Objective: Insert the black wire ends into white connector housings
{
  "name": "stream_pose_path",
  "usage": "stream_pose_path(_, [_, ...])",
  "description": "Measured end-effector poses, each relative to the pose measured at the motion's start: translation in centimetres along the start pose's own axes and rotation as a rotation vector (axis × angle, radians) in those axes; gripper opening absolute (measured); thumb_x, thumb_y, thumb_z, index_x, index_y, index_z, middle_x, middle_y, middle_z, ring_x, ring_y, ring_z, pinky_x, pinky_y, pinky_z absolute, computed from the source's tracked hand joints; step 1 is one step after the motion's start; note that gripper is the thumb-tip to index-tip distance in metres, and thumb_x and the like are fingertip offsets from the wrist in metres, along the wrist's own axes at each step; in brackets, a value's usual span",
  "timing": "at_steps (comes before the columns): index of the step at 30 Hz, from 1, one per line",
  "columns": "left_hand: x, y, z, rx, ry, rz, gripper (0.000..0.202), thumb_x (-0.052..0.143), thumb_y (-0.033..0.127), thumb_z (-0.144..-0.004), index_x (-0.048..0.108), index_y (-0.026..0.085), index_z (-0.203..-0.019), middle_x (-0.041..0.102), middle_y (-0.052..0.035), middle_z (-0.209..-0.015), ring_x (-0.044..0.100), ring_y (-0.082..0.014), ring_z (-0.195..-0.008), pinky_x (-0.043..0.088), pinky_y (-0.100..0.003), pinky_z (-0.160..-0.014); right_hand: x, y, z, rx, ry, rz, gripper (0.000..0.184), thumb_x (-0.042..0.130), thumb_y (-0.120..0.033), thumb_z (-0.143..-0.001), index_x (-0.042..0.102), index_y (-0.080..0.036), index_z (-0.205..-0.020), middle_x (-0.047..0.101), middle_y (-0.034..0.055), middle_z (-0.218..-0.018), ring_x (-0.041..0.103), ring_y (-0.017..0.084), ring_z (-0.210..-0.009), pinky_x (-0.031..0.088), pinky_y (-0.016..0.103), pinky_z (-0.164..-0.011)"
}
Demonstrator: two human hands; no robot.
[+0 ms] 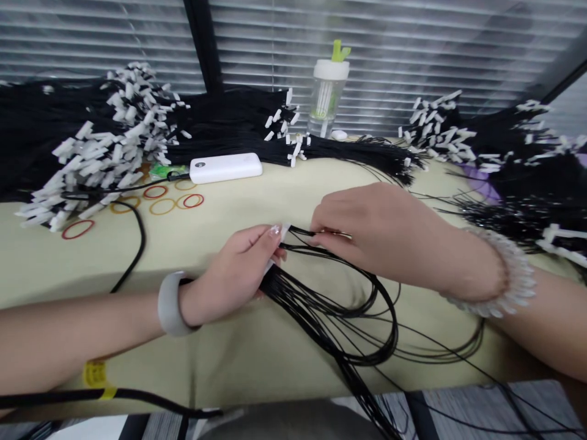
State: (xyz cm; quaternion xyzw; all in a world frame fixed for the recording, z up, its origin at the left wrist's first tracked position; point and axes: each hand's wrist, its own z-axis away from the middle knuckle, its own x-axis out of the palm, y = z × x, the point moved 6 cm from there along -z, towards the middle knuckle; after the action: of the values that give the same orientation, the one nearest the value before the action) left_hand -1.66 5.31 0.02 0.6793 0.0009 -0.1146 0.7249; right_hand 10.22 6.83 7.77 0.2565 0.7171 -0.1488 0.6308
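black wires, white ends upper left, slant diagonally toward lower right.

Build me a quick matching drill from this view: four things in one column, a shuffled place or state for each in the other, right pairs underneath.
Things:
1. Left hand
2. Right hand
3. Bottle
4. White power bank

Places or states:
A. Lies flat, with a black cable at one end
B. Has a pale beaded bracelet at its wrist
C. Stands upright before the blinds
D. Holds the bundle of black wires near their white ends

Pairs: 1-D, 2-B, 3-C, 4-A
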Motion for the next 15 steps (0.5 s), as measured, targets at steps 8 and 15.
stream_pose_path(8, [-0.2,-0.7,-0.2,-0.013,0.048,0.075,0.034,0.040,0.048,-0.079,0.049,0.018,-0.065,0.042,0.0043,-0.049,0.037,-0.0068,-0.036,0.031,-0.016,-0.031,-1.0,0.4,0.6,0.003,0.018,-0.105,0.023,0.052,-0.036,-0.075,0.052,-0.019,-0.089,0.054,0.0024,-0.081,0.048,0.013,-0.069,0.033,0.025,-0.061])
stream_pose_path(15, [-0.4,-0.3,-0.1,0.031,0.065,-0.020,0.036,0.039,0.046,-0.080,0.050,0.016,-0.064,0.047,0.0029,-0.053,0.041,-0.0066,-0.040,0.033,-0.017,-0.038,-0.9,-0.8,0.4,-0.064,0.021,-0.064,0.022,0.042,-0.025,-0.080,0.061,-0.016,-0.073,0.047,0.0048,-0.079,0.042,0.011,-0.064,0.030,0.025,-0.058])
